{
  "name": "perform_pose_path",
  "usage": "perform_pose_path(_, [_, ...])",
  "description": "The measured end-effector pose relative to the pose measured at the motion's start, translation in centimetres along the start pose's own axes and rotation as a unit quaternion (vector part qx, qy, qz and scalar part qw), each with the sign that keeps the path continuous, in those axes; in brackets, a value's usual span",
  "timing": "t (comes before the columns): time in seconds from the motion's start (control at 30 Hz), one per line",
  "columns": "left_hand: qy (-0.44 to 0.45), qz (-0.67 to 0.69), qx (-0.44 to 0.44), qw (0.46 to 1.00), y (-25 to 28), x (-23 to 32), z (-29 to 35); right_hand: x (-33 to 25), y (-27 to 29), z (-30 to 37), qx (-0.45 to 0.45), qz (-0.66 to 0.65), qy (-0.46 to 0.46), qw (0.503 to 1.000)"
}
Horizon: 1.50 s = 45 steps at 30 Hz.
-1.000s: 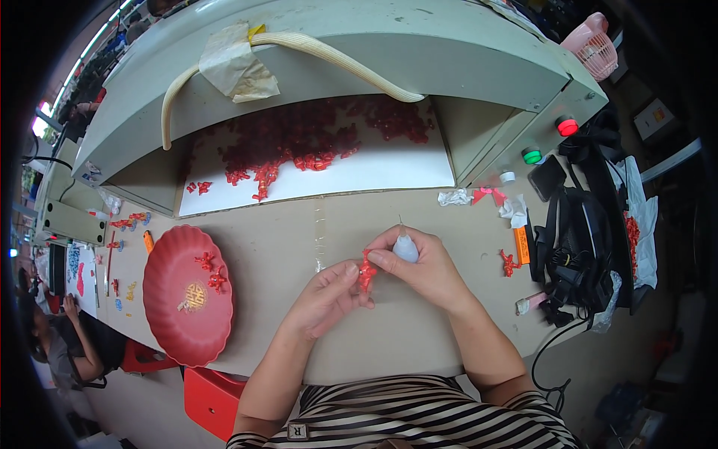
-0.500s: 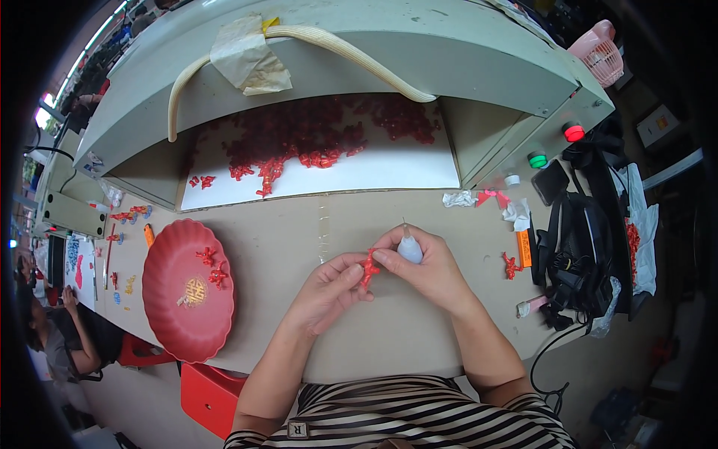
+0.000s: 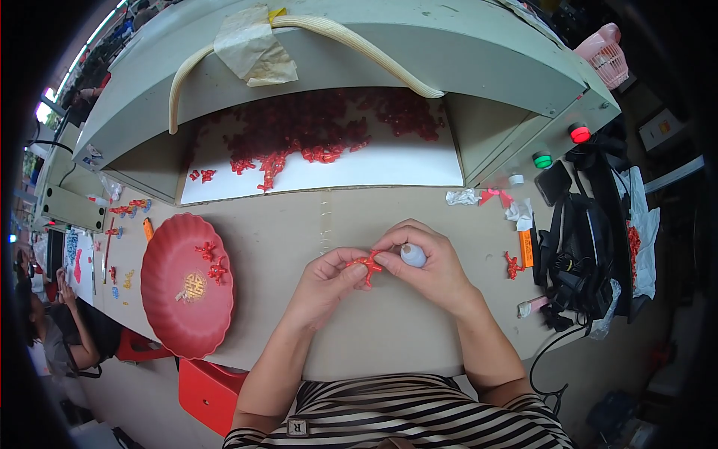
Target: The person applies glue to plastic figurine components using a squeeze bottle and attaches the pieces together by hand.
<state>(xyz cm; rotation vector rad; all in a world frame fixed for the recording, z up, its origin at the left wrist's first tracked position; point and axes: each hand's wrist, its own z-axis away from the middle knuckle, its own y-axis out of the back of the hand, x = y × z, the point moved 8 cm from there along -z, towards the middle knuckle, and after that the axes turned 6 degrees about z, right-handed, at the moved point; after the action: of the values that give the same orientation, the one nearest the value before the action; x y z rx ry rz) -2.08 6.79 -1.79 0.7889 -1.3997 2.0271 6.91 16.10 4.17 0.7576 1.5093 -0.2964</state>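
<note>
Between the fingertips of both hands, at the middle of the table, is a small glossy red figurine [image 3: 369, 264] with limbs stuck out. My left hand [image 3: 323, 283] pinches it with thumb and fingers from the left. From the right, the thumb and forefinger of my right hand [image 3: 437, 271] grip its upper end. The same right hand also keeps a small whitish squeeze bottle [image 3: 412, 255] tucked in its fingers. That bottle's tip is hard to make out now. Parts of the figurine are covered by my fingertips.
At left lies a scalloped red bowl [image 3: 161, 262] holding a few red figurines. Many more are heaped on a white board [image 3: 389, 176] under the grey cabinet [image 3: 508, 82]. To the right are a lone red figurine [image 3: 513, 265], an orange box [image 3: 526, 248] and a black bag [image 3: 576, 247].
The figurine has turned from upright to lying more sideways between my fingers. The bottle has tilted in my right hand, so its thin needle tip, visible before, no longer shows clearly.
</note>
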Motion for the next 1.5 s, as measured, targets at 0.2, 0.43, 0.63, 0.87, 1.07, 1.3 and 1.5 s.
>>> perform_pose_path(0.2, [-0.003,-0.008,0.001,1.0,0.0,-0.1,-0.1,0.1,0.1,0.1,-0.001,0.006,0.001,1.0])
perform_pose_path(0.43, [-0.025,-0.026,0.026,0.999,0.7,0.2,0.2,-0.3,-0.2,-0.1,-0.004,0.033,0.019,0.999])
perform_pose_path(0.63, [-0.034,-0.198,-0.002,0.98,-0.7,0.3,-0.3,0.6,3.2,0.7,0.122,-0.05,-0.061,0.989])
perform_pose_path(0.87, [-0.137,-0.382,0.005,0.914,-0.7,0.9,-0.5,-5.8,-0.2,2.3,0.039,-0.005,0.166,0.985])
perform_pose_path(1.07, [0.005,-0.429,-0.101,0.898,-8.8,-2.8,-5.3,-9.0,-2.5,5.0,0.002,-0.035,0.272,0.962])
perform_pose_path(1.3, [-0.262,-0.557,-0.199,0.763,-15.6,-6.1,-7.1,-9.0,-1.6,5.3,0.007,-0.047,0.267,0.963])
perform_pose_path(1.5, [-0.252,-0.528,-0.079,0.807,-10.3,-1.0,-8.0,-8.1,-1.2,4.6,0.038,-0.035,0.27,0.962])
